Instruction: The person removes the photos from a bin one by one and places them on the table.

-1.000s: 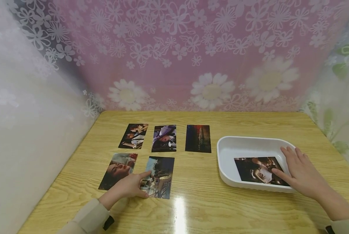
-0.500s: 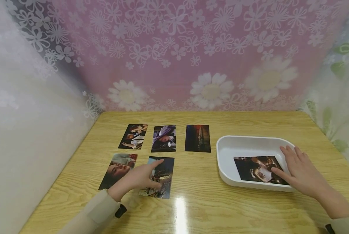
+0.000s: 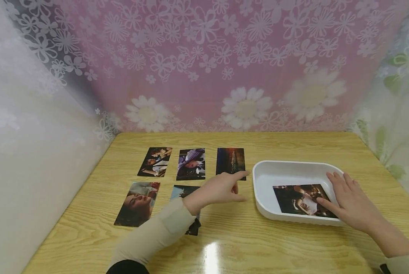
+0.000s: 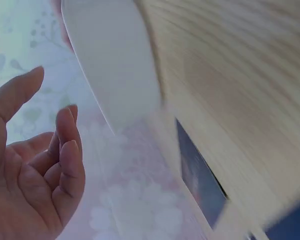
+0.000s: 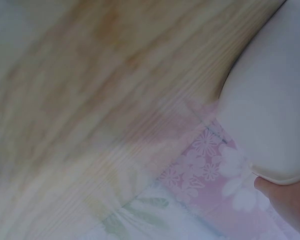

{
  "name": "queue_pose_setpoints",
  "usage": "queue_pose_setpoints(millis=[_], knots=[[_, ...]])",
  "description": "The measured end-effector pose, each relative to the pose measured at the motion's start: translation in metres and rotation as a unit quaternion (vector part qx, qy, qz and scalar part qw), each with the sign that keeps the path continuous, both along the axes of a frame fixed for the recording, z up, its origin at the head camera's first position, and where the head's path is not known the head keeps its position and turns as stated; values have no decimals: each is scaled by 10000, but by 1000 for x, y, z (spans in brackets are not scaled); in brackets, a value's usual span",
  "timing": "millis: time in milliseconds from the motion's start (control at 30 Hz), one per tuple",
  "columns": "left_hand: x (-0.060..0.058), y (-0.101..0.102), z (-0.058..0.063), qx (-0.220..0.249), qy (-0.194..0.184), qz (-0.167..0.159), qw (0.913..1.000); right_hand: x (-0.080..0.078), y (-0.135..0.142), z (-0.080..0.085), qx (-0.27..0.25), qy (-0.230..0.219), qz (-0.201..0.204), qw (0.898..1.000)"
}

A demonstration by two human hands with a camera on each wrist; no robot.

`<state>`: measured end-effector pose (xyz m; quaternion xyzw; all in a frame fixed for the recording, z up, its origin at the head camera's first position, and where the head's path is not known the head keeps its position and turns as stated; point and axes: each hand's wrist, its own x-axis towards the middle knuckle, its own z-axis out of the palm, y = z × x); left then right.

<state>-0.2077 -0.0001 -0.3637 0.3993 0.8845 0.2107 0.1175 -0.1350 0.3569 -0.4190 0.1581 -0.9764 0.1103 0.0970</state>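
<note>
My left hand is over the table just left of a white tray, its fingers loosely bent and nothing between them. The left wrist view shows the same empty hand beside the tray's outer wall. My right hand rests over the tray's right rim with fingers extended; its thumb reaches inward above a dark photo lying in the tray. My left forearm partly hides a photo with a blue sky. A dark red-and-blue photo lies just beyond the left hand.
More photos lie in two rows at the left: a photo of two people, a purple-toned photo and a close-up face photo. A pink floral curtain hangs behind the wooden table.
My left hand has moved right from the lower photos, across the blue-sky photo, to beside the tray. The photos have stayed in place, and my right hand has kept its position on the tray.
</note>
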Motion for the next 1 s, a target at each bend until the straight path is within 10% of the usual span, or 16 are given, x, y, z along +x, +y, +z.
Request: queue_pose_setpoints(millis=[400, 1000], knots=[[-11, 88, -9, 21, 344, -531, 9980, 1, 0, -1, -22, 40, -19, 10000], [-25, 148, -46, -1906, -47, -331, 9811, 0, 1, -1, -85, 93, -21, 9999]])
